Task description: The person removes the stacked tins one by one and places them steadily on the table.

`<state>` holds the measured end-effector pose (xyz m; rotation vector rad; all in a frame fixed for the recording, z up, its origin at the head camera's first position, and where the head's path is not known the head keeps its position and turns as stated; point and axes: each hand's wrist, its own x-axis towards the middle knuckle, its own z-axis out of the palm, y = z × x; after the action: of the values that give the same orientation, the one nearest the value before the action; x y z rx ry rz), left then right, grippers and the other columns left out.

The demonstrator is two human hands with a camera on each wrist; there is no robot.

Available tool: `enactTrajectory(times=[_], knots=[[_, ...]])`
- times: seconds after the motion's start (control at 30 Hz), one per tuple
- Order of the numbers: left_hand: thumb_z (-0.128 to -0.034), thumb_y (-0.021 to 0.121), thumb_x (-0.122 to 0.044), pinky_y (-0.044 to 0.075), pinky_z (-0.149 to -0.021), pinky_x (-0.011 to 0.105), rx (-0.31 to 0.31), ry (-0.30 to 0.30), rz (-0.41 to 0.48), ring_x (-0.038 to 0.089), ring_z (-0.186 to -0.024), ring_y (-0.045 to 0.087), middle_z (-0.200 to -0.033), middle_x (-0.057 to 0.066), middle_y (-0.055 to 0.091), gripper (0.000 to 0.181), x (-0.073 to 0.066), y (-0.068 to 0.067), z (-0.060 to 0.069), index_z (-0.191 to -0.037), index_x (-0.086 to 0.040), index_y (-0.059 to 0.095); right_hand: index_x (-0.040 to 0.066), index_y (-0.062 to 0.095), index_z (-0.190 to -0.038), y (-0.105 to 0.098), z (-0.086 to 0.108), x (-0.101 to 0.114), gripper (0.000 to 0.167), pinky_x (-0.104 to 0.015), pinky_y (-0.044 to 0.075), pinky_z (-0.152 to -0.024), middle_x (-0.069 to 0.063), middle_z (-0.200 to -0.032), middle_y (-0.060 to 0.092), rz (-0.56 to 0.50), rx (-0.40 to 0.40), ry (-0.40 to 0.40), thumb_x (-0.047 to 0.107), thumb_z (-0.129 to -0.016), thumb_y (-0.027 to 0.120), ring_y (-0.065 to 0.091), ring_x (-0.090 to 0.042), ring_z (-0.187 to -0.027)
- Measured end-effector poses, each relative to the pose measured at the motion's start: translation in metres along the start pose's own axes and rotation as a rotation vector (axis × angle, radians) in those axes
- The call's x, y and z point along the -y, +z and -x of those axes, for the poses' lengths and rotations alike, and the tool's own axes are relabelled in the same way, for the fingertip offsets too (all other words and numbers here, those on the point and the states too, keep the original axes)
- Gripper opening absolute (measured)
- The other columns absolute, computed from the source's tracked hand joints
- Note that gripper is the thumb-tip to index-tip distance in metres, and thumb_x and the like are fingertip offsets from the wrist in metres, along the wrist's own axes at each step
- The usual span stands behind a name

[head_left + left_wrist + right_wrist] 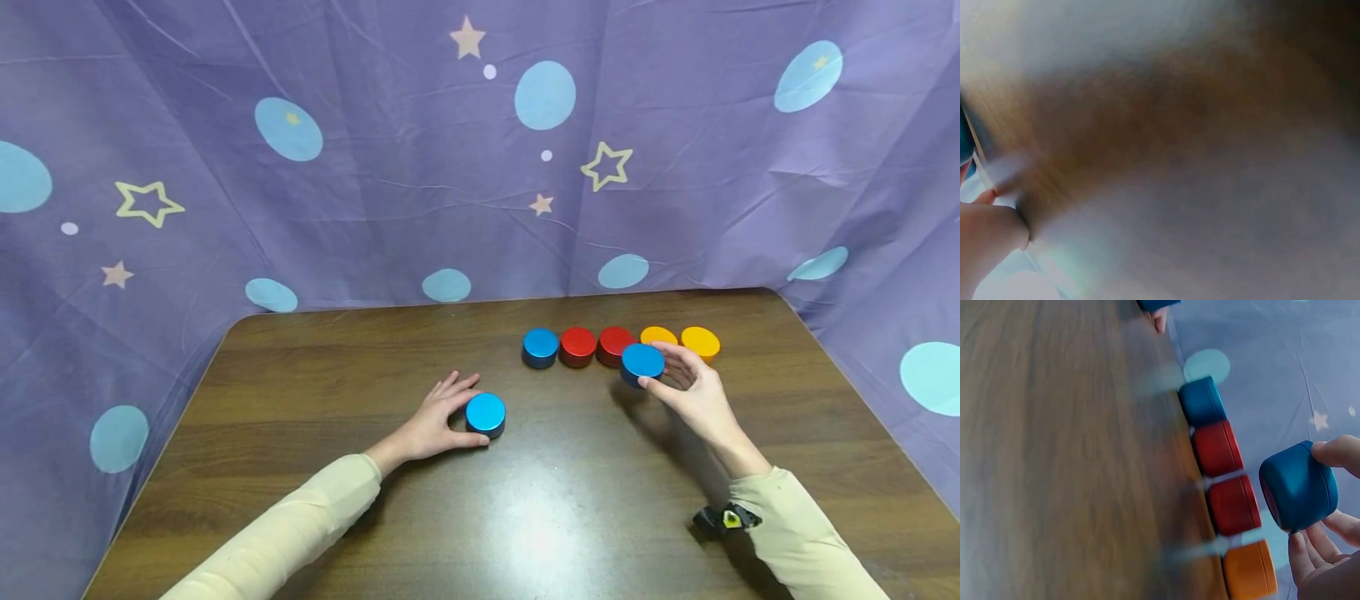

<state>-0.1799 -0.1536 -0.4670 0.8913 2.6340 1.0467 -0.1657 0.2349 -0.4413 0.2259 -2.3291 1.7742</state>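
My right hand point(703, 402) pinches a blue cylinder point(642, 364) between thumb and fingers. In the right wrist view this cylinder point(1299, 487) is lifted off the table, its side rounded and glossy. Left of centre, my left hand point(438, 423) has thumb and forefinger around another blue cylinder point(486, 415), which appears to stand on the table. Behind them a row holds one blue cylinder point(540, 347), two red cylinders point(577, 347) and two yellow-orange cylinders point(701, 342). The raised cylinder and right hand partly cover the nearer yellow-orange one point(659, 336). The left wrist view is mostly blurred tabletop.
The brown wooden table point(337, 358) has rounded far corners and reaches a purple curtain point(390, 167) with stars and dots. A black strap device point(727, 519) sits at the right wrist. Light glares off the table's front middle.
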Motion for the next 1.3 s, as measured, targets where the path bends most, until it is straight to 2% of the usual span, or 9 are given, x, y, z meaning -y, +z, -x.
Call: enactTrajectory(times=[0.13, 0.23, 0.47, 0.6, 0.7, 0.87, 0.97, 1.13, 1.3], knots=[[-0.0796, 0.080, -0.033, 0.005, -0.111, 0.060, 0.001, 0.000, -0.001, 0.041, -0.143, 0.012, -0.151, 0.018, 0.034, 0.064, 0.000, 0.001, 0.001, -0.132, -0.006, 0.057, -0.010, 0.048, -0.132, -0.011, 0.002, -0.006, 0.055, -0.013, 0.044, -0.088, 0.008, -0.114, 0.060, -0.008, -0.038, 0.023, -0.001, -0.084, 0.073, 0.057, 0.001, -0.102], [-0.0797, 0.080, -0.033, 0.005, -0.111, 0.060, 0.002, 0.001, 0.000, 0.041, -0.143, 0.012, -0.151, 0.018, 0.033, 0.064, 0.000, 0.001, 0.001, -0.133, -0.006, 0.057, -0.010, 0.048, -0.131, -0.019, 0.003, -0.008, 0.053, -0.012, 0.044, -0.087, 0.013, -0.112, 0.059, -0.017, -0.069, 0.025, -0.002, -0.084, 0.072, 0.058, 0.001, -0.101], [-0.0797, 0.080, -0.033, 0.005, -0.112, 0.059, 0.006, -0.009, -0.002, 0.039, -0.143, 0.011, -0.152, 0.016, 0.033, 0.064, 0.000, 0.001, 0.003, -0.133, -0.007, 0.057, -0.005, 0.054, -0.128, -0.039, 0.003, -0.013, 0.049, -0.010, 0.043, -0.085, 0.012, -0.113, 0.059, -0.028, -0.123, 0.006, -0.008, -0.082, 0.071, 0.057, 0.002, -0.101], [-0.0796, 0.080, -0.033, 0.006, -0.111, 0.059, 0.002, -0.008, -0.003, 0.039, -0.143, 0.011, -0.152, 0.017, 0.033, 0.064, 0.001, 0.002, 0.003, -0.133, -0.007, 0.057, 0.002, 0.057, -0.127, -0.050, 0.003, -0.013, 0.048, -0.009, 0.042, -0.085, 0.010, -0.115, 0.057, -0.004, -0.146, 0.001, -0.007, -0.083, 0.071, 0.055, 0.001, -0.102], [-0.0796, 0.080, -0.034, 0.006, -0.111, 0.059, 0.001, -0.010, -0.005, 0.039, -0.143, 0.011, -0.152, 0.017, 0.033, 0.065, 0.002, 0.002, 0.003, -0.133, -0.006, 0.057, 0.002, 0.057, -0.127, -0.057, 0.003, -0.014, 0.048, -0.008, 0.042, -0.085, 0.009, -0.116, 0.058, -0.005, -0.164, -0.004, -0.007, -0.083, 0.071, 0.055, 0.001, -0.103], [-0.0797, 0.080, -0.033, 0.007, -0.111, 0.060, -0.001, -0.012, -0.005, 0.040, -0.143, 0.011, -0.152, 0.017, 0.033, 0.065, 0.002, 0.002, 0.003, -0.133, -0.005, 0.056, 0.002, 0.056, -0.129, -0.070, 0.002, -0.017, 0.050, -0.008, 0.042, -0.085, 0.012, -0.113, 0.058, -0.007, -0.193, 0.034, -0.005, -0.083, 0.072, 0.055, 0.002, -0.102], [-0.0797, 0.080, -0.033, 0.006, -0.111, 0.059, 0.002, -0.013, -0.002, 0.039, -0.143, 0.011, -0.152, 0.016, 0.033, 0.065, 0.001, 0.001, 0.002, -0.134, -0.006, 0.056, 0.006, 0.057, -0.129, -0.078, 0.001, -0.019, 0.050, -0.007, 0.042, -0.083, 0.015, -0.112, 0.058, -0.001, -0.214, 0.066, -0.003, -0.083, 0.073, 0.054, 0.004, -0.101], [-0.0798, 0.080, -0.033, 0.005, -0.112, 0.058, 0.006, -0.013, 0.004, 0.038, -0.144, 0.011, -0.153, 0.016, 0.032, 0.066, 0.001, 0.001, 0.000, -0.134, -0.005, 0.056, 0.012, 0.059, -0.124, -0.089, -0.003, -0.024, 0.047, -0.006, 0.042, -0.081, 0.016, -0.108, 0.059, -0.054, -0.251, 0.083, -0.005, -0.082, 0.073, 0.055, 0.004, -0.098], [-0.0795, 0.080, -0.033, 0.005, -0.112, 0.058, 0.003, -0.013, -0.003, 0.038, -0.144, 0.011, -0.153, 0.015, 0.032, 0.065, 0.003, 0.001, 0.000, -0.134, -0.006, 0.056, 0.011, 0.060, -0.122, -0.095, -0.005, -0.028, 0.045, -0.005, 0.043, -0.079, 0.015, -0.105, 0.060, -0.098, -0.265, 0.095, -0.005, -0.082, 0.073, 0.056, 0.004, -0.094]])
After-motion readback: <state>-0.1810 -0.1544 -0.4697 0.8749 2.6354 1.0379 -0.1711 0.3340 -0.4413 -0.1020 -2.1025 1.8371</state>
